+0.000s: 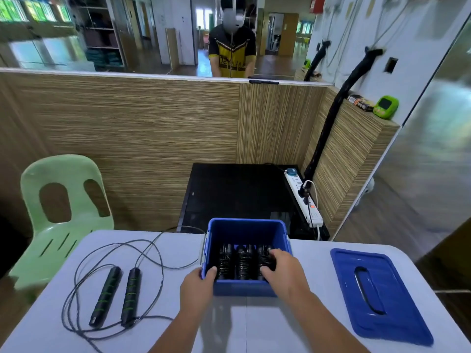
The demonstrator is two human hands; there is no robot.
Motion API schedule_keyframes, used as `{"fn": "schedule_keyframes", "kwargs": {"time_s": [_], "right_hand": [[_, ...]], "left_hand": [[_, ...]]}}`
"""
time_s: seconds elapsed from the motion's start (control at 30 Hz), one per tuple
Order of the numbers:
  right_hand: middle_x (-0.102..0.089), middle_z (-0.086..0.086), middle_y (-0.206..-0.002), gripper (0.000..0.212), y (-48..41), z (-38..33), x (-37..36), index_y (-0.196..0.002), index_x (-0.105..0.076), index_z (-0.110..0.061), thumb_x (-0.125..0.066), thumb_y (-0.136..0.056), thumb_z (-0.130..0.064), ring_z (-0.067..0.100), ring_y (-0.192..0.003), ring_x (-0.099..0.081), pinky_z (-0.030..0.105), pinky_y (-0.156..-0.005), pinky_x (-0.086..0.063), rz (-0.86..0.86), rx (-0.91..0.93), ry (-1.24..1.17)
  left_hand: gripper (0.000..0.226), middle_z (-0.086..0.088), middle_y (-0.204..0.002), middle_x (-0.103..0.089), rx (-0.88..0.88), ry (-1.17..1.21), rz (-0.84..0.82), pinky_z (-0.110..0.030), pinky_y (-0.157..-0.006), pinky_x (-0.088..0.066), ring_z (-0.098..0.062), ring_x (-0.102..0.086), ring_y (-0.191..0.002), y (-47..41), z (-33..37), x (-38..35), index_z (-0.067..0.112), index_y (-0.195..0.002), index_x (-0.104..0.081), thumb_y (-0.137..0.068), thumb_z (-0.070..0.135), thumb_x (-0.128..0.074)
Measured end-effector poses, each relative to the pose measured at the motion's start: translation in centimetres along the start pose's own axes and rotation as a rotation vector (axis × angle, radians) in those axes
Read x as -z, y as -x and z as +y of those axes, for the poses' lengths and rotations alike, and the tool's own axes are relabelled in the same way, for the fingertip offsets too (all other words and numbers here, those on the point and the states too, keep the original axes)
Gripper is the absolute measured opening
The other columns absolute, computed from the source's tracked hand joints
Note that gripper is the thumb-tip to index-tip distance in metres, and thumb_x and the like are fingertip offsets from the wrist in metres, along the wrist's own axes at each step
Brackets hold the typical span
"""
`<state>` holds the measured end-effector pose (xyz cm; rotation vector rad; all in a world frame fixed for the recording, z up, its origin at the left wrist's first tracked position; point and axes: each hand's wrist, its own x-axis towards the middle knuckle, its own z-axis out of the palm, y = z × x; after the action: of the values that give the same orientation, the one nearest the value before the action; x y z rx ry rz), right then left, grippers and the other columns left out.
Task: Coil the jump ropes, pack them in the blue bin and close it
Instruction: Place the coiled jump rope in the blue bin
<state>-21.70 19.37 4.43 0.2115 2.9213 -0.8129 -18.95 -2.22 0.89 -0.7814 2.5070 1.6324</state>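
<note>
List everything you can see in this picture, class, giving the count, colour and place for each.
blue bin: one, blue, mid-table, open
coiled jump ropes: three bundles, black, inside bin
loose jump rope: one, black, green-banded handles, table's left
lid: one, blue, table's right
table: one, white, foreground
chair: one, green, left of table
power strip: one, white, on black cabinet behind
left hand: one, grips bin's near-left corner
right hand: one, inside bin, holds rightmost bundle

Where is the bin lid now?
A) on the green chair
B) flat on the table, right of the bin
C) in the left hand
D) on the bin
B: the blue lid lies flat on the table right of the open blue bin; the left hand grips the bin's rim, the right hand holds a coiled jump rope inside.
</note>
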Motion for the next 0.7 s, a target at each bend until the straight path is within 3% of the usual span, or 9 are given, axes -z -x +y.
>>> {"fn": "schedule_keyframes", "kwargs": {"time_s": [0.1,0.17,0.27,0.37,0.47,0.6,0.7], "right_hand": [[-0.065,-0.003,-0.135,0.057,1.3,0.4,0.4,-0.141,-0.057,-0.020,-0.068,-0.088,-0.039,0.018,-0.120,-0.061,0.031,-0.103,-0.049,0.027,0.055,-0.079],[-0.066,-0.004,-0.130,0.053,2.2,0.6,0.5,-0.135,-0.061,-0.021,-0.068,-0.086,-0.041,0.017,-0.114,-0.062,0.031,-0.100,-0.050,0.047,0.075,-0.118],[-0.065,-0.007,-0.128,0.045,3.5,0.3,0.6,-0.128,-0.066,-0.022,-0.070,-0.087,-0.040,0.017,-0.115,-0.061,0.029,-0.100,-0.048,0.097,0.125,-0.144],[-0.065,-0.007,-0.120,0.033,5.0,-0.7,0.2,-0.121,-0.069,-0.018,-0.073,-0.089,-0.028,0.015,-0.115,-0.059,0.017,-0.094,-0.036,0.120,0.216,-0.215],[-0.066,-0.006,-0.113,0.027,6.3,-2.4,-0.7,-0.114,-0.071,-0.016,-0.074,-0.088,-0.020,0.016,-0.112,-0.058,0.024,-0.096,-0.043,0.114,0.303,-0.292],[-0.064,-0.007,-0.099,0.011,8.2,-5.8,-2.5,-0.097,-0.073,-0.017,-0.072,-0.086,-0.015,0.015,-0.098,-0.056,0.025,-0.085,-0.040,0.076,0.442,-0.267],[-0.058,-0.013,-0.099,0.010,9.5,-8.6,-4.4,-0.097,-0.071,-0.020,-0.072,-0.088,-0.021,0.009,-0.100,-0.051,0.021,-0.086,-0.035,0.028,0.481,-0.262]], "left_hand": [[0.030,-0.003,-0.080,-0.067,-0.059,-0.020,0.051,-0.038,-0.074,-0.050,-0.021,-0.062,-0.077,1.1,0.4,0.3,0.011,-0.084,-0.063,-0.099,0.037,-0.063],[0.029,-0.004,-0.102,-0.068,-0.097,-0.073,0.110,-0.037,-0.086,-0.049,-0.024,-0.063,-0.099,2.0,0.4,0.5,0.010,-0.105,-0.065,-0.098,0.039,-0.065],[0.053,-0.009,-0.131,-0.064,-0.136,-0.107,0.187,-0.037,-0.102,-0.045,-0.026,-0.057,-0.124,3.6,0.1,1.3,0.006,-0.137,-0.061,-0.096,0.039,-0.067],[0.047,0.001,-0.127,-0.064,-0.215,-0.058,0.233,-0.033,-0.102,-0.044,-0.016,-0.055,-0.121,5.7,-0.1,2.6,0.017,-0.136,-0.062,-0.095,0.038,-0.069],[0.037,0.011,-0.119,-0.064,-0.242,-0.057,0.288,-0.029,-0.098,-0.042,-0.009,-0.051,-0.117,7.5,-0.7,4.2,0.025,-0.130,-0.064,-0.095,0.035,-0.070],[0.034,0.015,-0.116,-0.065,-0.239,-0.065,0.334,-0.034,-0.099,-0.048,-0.012,-0.058,-0.117,8.3,-3.4,7.0,0.025,-0.126,-0.067,-0.094,0.035,-0.070],[0.032,0.011,-0.118,-0.066,-0.205,-0.059,0.362,-0.027,-0.095,-0.043,-0.008,-0.054,-0.113,7.7,-5.1,9.4,0.025,-0.124,-0.068,-0.094,0.035,-0.071]]}}
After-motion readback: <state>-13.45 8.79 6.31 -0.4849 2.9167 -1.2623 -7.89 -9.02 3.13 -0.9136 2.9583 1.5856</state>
